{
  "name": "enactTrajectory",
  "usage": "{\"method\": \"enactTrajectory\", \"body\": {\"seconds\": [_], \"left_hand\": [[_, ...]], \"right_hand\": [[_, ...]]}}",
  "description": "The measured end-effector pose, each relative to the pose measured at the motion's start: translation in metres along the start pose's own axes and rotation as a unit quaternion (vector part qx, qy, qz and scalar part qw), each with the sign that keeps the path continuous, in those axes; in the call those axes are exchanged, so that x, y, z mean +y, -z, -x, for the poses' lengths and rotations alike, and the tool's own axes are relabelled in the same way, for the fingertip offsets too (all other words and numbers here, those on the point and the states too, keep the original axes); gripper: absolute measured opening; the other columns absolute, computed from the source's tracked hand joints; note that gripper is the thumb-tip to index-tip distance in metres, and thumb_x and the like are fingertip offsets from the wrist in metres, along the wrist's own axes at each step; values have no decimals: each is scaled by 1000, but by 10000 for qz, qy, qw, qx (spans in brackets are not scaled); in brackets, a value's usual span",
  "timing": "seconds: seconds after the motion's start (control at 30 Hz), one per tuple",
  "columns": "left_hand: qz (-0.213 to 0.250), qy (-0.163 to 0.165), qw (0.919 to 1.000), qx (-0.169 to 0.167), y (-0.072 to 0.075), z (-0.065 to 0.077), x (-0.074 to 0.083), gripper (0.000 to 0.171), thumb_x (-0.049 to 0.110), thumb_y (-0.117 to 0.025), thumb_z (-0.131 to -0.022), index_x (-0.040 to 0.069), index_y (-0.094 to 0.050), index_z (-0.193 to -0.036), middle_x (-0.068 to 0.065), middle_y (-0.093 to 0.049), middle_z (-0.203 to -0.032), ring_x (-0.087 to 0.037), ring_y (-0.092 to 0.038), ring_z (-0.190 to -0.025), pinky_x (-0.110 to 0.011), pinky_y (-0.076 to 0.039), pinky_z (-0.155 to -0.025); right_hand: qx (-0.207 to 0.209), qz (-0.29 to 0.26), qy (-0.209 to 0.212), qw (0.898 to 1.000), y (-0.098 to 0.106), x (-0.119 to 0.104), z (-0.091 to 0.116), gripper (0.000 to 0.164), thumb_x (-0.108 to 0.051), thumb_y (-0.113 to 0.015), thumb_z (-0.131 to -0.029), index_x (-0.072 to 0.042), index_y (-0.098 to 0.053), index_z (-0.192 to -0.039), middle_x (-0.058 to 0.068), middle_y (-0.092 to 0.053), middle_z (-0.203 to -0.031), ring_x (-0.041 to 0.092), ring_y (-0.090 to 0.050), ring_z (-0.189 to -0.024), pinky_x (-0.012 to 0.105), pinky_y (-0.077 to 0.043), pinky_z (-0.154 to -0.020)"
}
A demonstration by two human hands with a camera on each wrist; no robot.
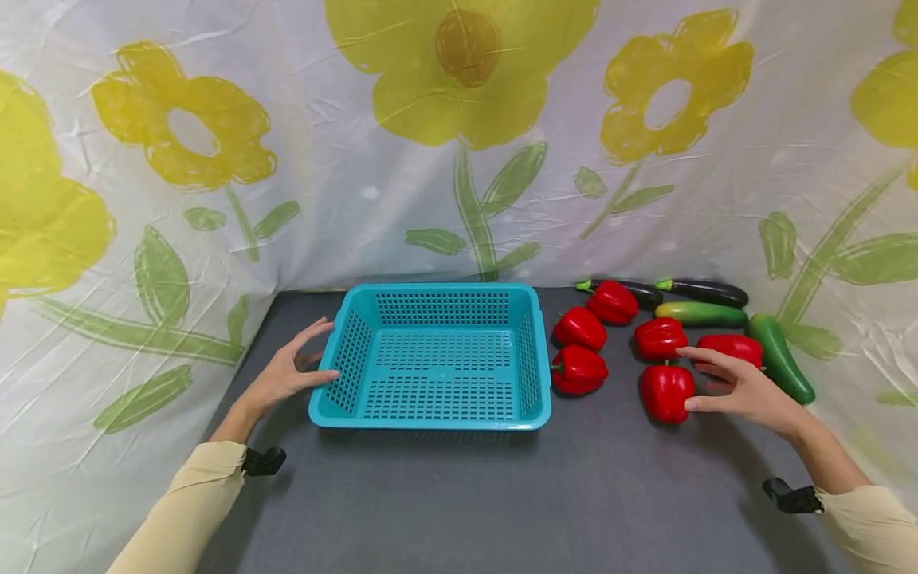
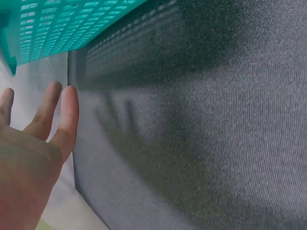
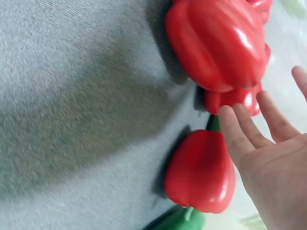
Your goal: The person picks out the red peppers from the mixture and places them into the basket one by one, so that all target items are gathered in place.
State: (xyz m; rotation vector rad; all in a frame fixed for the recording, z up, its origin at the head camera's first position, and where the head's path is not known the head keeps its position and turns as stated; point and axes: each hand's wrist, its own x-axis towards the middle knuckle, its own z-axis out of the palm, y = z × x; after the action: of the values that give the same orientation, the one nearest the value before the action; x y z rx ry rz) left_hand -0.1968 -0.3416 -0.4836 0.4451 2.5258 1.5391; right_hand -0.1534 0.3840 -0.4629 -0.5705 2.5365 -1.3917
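Observation:
A turquoise plastic basket [image 1: 430, 425] with slotted walls sits on the dark table, and nothing lies in it. My left hand [image 1: 290, 371] is at its left side, fingers spread, thumb tip overlapping the rim in the head view. In the left wrist view, the fingers [image 2: 69, 105] are extended below the basket wall [image 2: 72, 28]. Over on the right, my right hand [image 1: 746, 391] reaches toward a red bell pepper [image 1: 665, 395], thumb tip right at its side. Its fingers [image 3: 230, 127] look straight in the right wrist view, near a bell pepper [image 3: 216, 43].
Several more red bell peppers [image 1: 579, 370] cluster between the basket and my right hand, one farther right [image 1: 731, 347]. Behind them lie two eggplants [image 1: 706, 292], a green zucchini [image 1: 699, 314] and another zucchini [image 1: 780, 359]. A flowered cloth [image 1: 402, 191] hangs along the table's back edge.

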Motion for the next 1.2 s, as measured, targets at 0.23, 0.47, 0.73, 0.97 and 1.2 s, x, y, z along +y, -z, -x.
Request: {"method": "enactTrajectory", "body": {"seconds": [0.23,0.47,0.73,0.97,1.2], "left_hand": [[-167,-164,9997,81,-4,-3,-4,85,9,-80,-89,13,-32,-159,-8,-11,-168,-58,-32,-137,-70,-32,-102],[-313,-234,9992,76,-8,-4,-5,83,9,-80,-89,9,-34,-159,-10,-11,-168,-59,-34,-135,-70,-35,-100],[-437,-407,9977,314,-15,-6,-3,79,8,-81,-88,6,-40,-155,-8,-12,-168,-53,-31,-140,-72,-30,-102],[-478,-641,9960,410,-18,-10,-4,74,7,-82,-86,3,-46,-151,-8,-19,-166,-47,-36,-139,-68,-35,-101],[-787,-938,9903,659,-21,-17,-7,49,2,-79,-87,-4,-62,-132,-14,-29,-162,-41,-39,-139,-63,-40,-96]], "right_hand": [[137,85,-96,9998,-10,12,-2,74,-6,-81,-87,-5,-44,-151,18,-45,-146,35,-45,-127,28,-52,-87],[205,-62,-102,9997,-15,18,-2,73,-5,-80,-87,-2,-44,-151,19,-46,-146,32,-45,-127,30,-53,-87],[215,10,-25,9998,-19,23,-4,72,-7,-82,-86,0,-47,-149,20,-50,-143,10,-46,-124,23,-48,-92],[256,139,-119,9995,-20,26,-5,66,-12,-82,-87,-4,-52,-146,14,-55,-139,13,-50,-118,29,-51,-89],[278,94,-278,9992,-22,28,-7,63,-14,-83,-87,-6,-56,-143,14,-56,-132,29,-55,-110,33,-55,-80]]}}
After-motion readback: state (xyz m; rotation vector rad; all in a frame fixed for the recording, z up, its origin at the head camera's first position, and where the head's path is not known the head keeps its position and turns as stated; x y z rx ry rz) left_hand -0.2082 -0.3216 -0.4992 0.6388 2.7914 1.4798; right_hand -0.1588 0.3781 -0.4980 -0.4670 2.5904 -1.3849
